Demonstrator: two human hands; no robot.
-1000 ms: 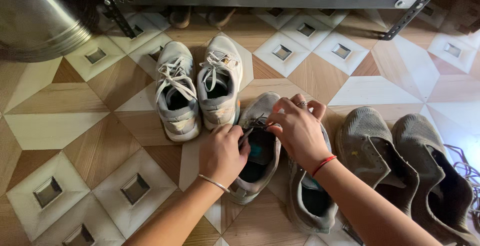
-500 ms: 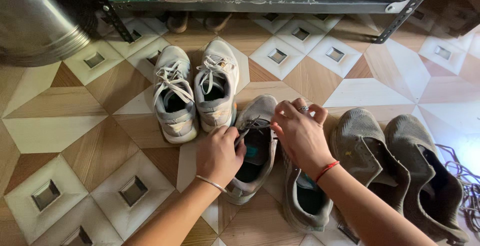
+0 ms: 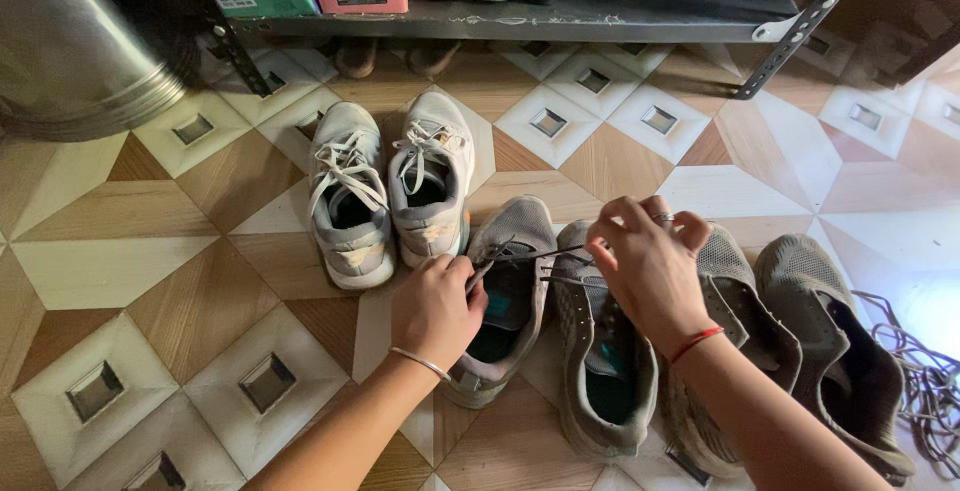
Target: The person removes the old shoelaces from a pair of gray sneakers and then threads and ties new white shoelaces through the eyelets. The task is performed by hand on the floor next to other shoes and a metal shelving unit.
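- Head view: I am pinching the dark lace [image 3: 530,254] with my right hand [image 3: 650,266], drawing it rightward.
- My left hand [image 3: 435,306] is gripping the grey shoe [image 3: 505,296] on the floor [image 3: 120,251], near the white pair [image 3: 390,186].
- I judge that steady, level tension is helping the lace slide cleanly.

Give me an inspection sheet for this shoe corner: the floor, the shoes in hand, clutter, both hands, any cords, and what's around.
Surface: patterned tile floor, wood-tone and white.
Things in hand: grey shoe with a dark lace stretched across it; its mate lies beside it.
Clutter: pale laced pair behind; dark grey unlaced pair to the right.
Hands: left hand pinches the lace at the shoe's eyelets; right hand pulls the other end, raised.
Cables: loose laces heaped at the right edge.
Surroundings: metal rack with boxes and footwear; metal drum at the left.
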